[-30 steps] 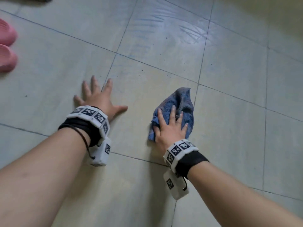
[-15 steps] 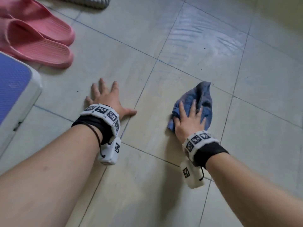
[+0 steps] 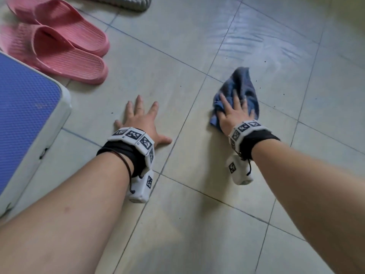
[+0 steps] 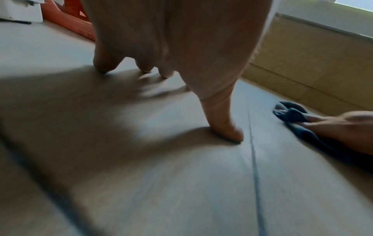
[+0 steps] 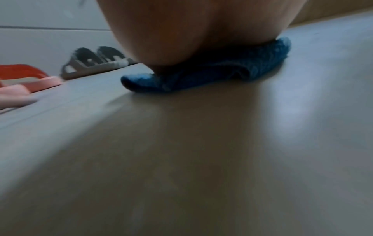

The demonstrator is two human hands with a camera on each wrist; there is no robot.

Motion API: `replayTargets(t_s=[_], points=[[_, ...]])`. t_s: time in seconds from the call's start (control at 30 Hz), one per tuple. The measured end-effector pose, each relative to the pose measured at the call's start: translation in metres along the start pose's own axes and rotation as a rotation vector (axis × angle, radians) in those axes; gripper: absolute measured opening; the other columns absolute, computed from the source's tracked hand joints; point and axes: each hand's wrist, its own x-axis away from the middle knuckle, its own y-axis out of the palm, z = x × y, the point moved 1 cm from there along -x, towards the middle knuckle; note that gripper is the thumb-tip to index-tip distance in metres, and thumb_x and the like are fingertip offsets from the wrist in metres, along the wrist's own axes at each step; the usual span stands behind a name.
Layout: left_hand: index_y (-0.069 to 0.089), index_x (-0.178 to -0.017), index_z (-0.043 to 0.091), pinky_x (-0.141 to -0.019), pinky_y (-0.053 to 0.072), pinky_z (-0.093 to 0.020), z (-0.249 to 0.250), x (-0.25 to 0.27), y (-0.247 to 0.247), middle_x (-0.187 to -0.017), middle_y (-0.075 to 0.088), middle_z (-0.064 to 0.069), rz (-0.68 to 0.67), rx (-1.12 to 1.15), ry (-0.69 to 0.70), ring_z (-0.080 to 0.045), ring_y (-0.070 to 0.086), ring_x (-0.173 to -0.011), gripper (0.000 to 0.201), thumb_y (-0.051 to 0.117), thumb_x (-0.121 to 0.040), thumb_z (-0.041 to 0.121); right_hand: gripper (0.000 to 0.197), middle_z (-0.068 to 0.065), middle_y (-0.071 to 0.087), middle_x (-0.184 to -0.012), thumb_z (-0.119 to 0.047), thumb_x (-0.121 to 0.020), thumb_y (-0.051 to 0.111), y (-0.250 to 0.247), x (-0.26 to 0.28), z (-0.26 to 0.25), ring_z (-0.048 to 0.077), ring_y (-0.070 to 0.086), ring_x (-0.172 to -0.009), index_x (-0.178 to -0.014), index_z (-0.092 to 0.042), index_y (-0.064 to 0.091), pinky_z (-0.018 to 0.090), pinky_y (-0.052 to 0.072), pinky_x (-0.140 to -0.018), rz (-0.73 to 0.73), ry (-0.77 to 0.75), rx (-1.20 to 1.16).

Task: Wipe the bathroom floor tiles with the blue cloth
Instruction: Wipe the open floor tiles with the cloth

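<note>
The crumpled blue cloth [image 3: 241, 89] lies on the pale floor tiles [image 3: 177, 224], right of centre. My right hand [image 3: 234, 110] presses flat on its near part with straight fingers. The cloth's far end sticks out beyond the fingertips. In the right wrist view the cloth [image 5: 201, 76] is squashed under my palm. My left hand [image 3: 141, 119] rests flat on a bare tile, fingers spread, a forearm's width left of the cloth. In the left wrist view its fingers [image 4: 224, 127] touch the floor, and the cloth [image 4: 292, 115] shows at the right edge.
A pair of pink slippers [image 3: 59, 46] lies at the far left. A grey slipper [image 3: 122, 1] sits beyond them at the top edge. A blue-topped white stool or box [image 3: 25, 115] stands at the left. Wet streaks [image 3: 266, 46] mark the tile beyond the cloth.
The view has swung left, bringing the slippers and blue-topped box into sight. My right hand with the cloth has slid a little across the tile. The left hand stays flat.
</note>
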Motion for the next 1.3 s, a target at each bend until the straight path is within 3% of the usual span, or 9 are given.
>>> replayTargets(t_s=[0.1, 0.23, 0.33, 0.4, 0.6, 0.97, 1.3], points=[[0.0, -0.156, 0.043, -0.112, 0.019, -0.066, 0.006, 0.0, -0.003, -0.163, -0.025, 0.003, -0.008, 0.018, -0.015, -0.025, -0.017, -0.151, 0.118, 0.078, -0.07, 0.065, 0.057, -0.007, -0.02, -0.162, -0.047, -0.103, 0.028, 0.006, 0.027, 0.017, 0.027, -0.015, -0.149, -0.154, -0.044, 0.003, 0.054, -0.003, -0.119, -0.029, 0.103, -0.011], [0.0, -0.156, 0.042, -0.118, 0.011, -0.061, 0.018, -0.008, -0.01, -0.162, -0.026, -0.006, 0.009, 0.008, -0.025, -0.035, -0.019, -0.15, 0.121, 0.077, -0.067, 0.07, 0.057, -0.006, -0.024, -0.16, -0.049, -0.102, 0.03, 0.033, 0.055, -0.029, 0.033, -0.024, -0.146, -0.152, -0.048, 0.003, 0.058, -0.008, -0.115, -0.095, -0.129, 0.076], [-0.001, -0.156, 0.044, -0.119, 0.004, -0.06, 0.021, -0.02, -0.015, -0.162, -0.028, -0.009, 0.021, 0.016, -0.011, -0.04, -0.021, -0.148, 0.124, 0.078, -0.063, 0.071, 0.054, -0.009, -0.021, -0.161, -0.051, -0.102, 0.026, 0.024, 0.029, -0.052, 0.032, -0.025, -0.146, -0.15, -0.052, 0.003, 0.061, -0.01, -0.115, -0.077, -0.242, 0.095], [-0.002, -0.155, 0.046, -0.117, 0.006, -0.063, 0.022, -0.028, -0.018, -0.161, -0.028, -0.008, 0.017, 0.001, -0.016, -0.041, -0.022, -0.148, 0.126, 0.079, -0.062, 0.071, 0.053, -0.011, -0.019, -0.162, -0.051, -0.102, 0.026, 0.016, 0.008, -0.058, 0.03, -0.024, -0.147, -0.15, -0.053, 0.005, 0.062, -0.01, -0.115, -0.059, -0.268, 0.09], [-0.001, -0.154, 0.048, -0.113, 0.011, -0.069, 0.037, -0.05, -0.039, -0.163, -0.024, -0.006, 0.005, 0.009, -0.049, -0.05, -0.016, -0.146, 0.126, 0.079, -0.06, 0.072, 0.055, -0.012, -0.017, -0.162, -0.051, -0.101, 0.028, 0.007, -0.011, -0.067, 0.026, -0.023, -0.147, -0.15, -0.052, 0.005, 0.061, -0.01, -0.114, -0.025, -0.208, 0.031], [0.0, -0.154, 0.05, -0.112, 0.013, -0.07, 0.042, -0.059, -0.045, -0.162, -0.026, -0.006, -0.016, 0.042, -0.035, -0.052, -0.017, -0.145, 0.126, 0.081, -0.059, 0.071, 0.057, -0.011, -0.022, -0.161, -0.051, -0.101, 0.026, 0.005, -0.01, -0.075, 0.026, -0.025, -0.147, -0.151, -0.05, -0.001, 0.06, -0.009, -0.115, -0.056, -0.135, 0.105], [-0.005, -0.152, 0.052, -0.108, 0.019, -0.073, 0.045, -0.06, -0.051, -0.161, -0.028, -0.003, -0.053, -0.001, -0.065, -0.054, -0.016, -0.144, 0.131, 0.083, -0.056, 0.071, 0.058, -0.01, -0.021, -0.161, -0.052, -0.1, 0.028, -0.005, -0.019, -0.072, 0.028, -0.027, -0.146, -0.151, -0.05, 0.0, 0.061, -0.011, -0.115, -0.106, -0.216, 0.113]])
